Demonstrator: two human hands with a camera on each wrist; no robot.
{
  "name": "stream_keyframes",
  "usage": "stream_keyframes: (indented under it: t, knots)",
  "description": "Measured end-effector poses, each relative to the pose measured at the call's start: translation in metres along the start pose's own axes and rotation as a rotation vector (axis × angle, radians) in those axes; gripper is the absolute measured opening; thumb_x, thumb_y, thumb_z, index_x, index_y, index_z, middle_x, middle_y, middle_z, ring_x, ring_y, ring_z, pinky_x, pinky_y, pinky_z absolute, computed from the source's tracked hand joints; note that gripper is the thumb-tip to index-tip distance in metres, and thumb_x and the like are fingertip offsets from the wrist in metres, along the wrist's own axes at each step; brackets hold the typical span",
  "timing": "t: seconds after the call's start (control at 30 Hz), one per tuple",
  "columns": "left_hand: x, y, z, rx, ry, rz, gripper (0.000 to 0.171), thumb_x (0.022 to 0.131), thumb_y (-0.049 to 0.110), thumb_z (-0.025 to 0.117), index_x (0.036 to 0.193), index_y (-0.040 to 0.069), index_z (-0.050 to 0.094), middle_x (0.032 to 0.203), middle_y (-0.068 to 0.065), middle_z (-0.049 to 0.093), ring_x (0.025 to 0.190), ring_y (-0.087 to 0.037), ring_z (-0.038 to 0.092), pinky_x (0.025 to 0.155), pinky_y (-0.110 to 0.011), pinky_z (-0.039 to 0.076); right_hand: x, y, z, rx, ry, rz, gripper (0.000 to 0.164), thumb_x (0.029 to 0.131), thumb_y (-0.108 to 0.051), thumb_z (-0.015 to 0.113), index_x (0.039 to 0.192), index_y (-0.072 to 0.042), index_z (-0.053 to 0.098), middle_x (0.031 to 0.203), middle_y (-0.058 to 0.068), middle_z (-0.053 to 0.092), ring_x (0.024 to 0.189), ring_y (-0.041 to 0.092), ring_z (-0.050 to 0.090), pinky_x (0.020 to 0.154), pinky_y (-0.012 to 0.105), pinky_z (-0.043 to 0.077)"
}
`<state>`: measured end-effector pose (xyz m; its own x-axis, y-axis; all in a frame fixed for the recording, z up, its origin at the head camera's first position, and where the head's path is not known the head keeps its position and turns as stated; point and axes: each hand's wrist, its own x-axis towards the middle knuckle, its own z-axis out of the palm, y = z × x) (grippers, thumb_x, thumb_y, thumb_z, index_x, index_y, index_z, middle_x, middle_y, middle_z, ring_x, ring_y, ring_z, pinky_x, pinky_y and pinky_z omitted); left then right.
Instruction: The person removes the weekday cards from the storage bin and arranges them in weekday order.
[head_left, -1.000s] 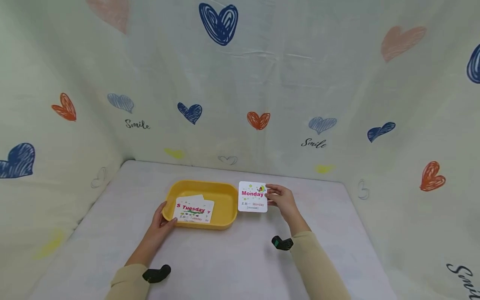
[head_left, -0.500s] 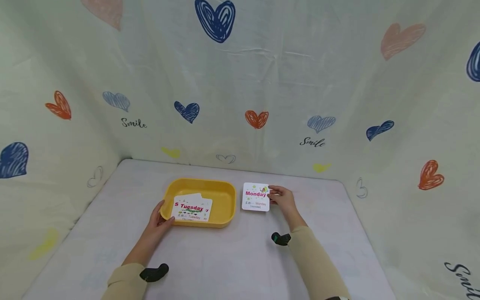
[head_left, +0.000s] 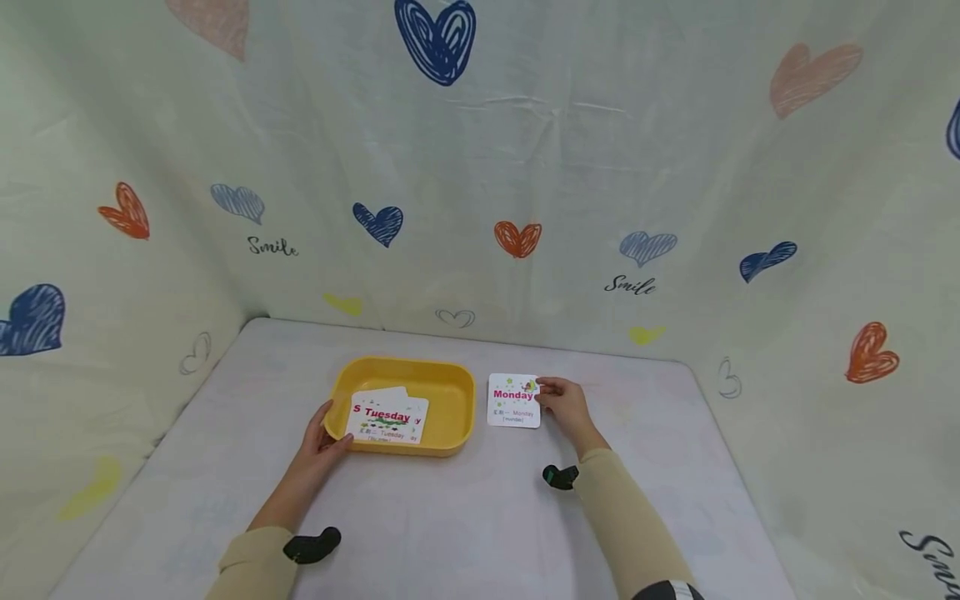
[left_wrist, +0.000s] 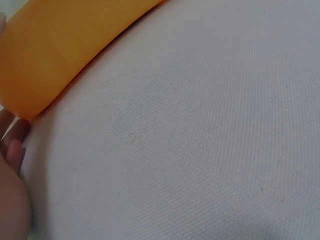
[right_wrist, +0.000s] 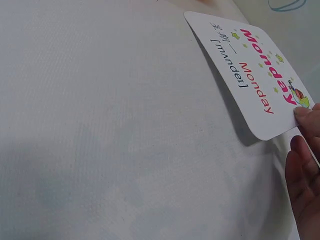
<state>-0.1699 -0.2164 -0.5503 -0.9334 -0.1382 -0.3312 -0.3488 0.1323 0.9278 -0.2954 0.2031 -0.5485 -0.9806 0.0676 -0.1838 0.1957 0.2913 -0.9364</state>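
A yellow tray (head_left: 450, 417) stands on the table, with several white cards inside; a Tuesday card (head_left: 387, 427) lies on top. My left hand (head_left: 318, 446) grips the tray's left end, thumb at the near rim. To the right of the tray, a white Monday card (head_left: 513, 408) with pink and red print is pinched at its right edge by my right hand (head_left: 566, 408). In the right wrist view the Monday card (right_wrist: 250, 75) is tilted close over the table, a shadow beneath it, with the thumb on its top face. The left wrist view shows the tray wall (left_wrist: 60, 50) and part of the hand.
The white table (head_left: 450, 517) extends in front of the tray and to both sides. A pale curtain (head_left: 562, 167) printed with hearts and the word Smile hangs behind and beside it. Dark wrist devices (head_left: 312, 546) sit at both sleeves.
My right hand has moved the Monday card a little to the right, away from the tray, and lowered it toward the table. The left hand stays at the tray.
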Motion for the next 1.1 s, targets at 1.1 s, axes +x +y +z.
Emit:
stream_keyframes:
  t: [1.1]
  knots:
    - [0.0, 0.0, 0.001, 0.022, 0.004, -0.018, 0.09, 0.094, 0.03, 0.066, 0.157, 0.036, 0.002, 0.156, -0.018, 0.027, 0.133, -0.034, 0.034, 0.113, -0.052, 0.024, -0.012, 0.006, -0.001, -0.135, 0.022, -0.041, 0.044, 0.082, -0.001, 0.076, 0.124, -0.006, 0.065, 0.118, 0.01, 0.062, 0.096, 0.024, 0.056, 0.079, 0.031, 0.049]
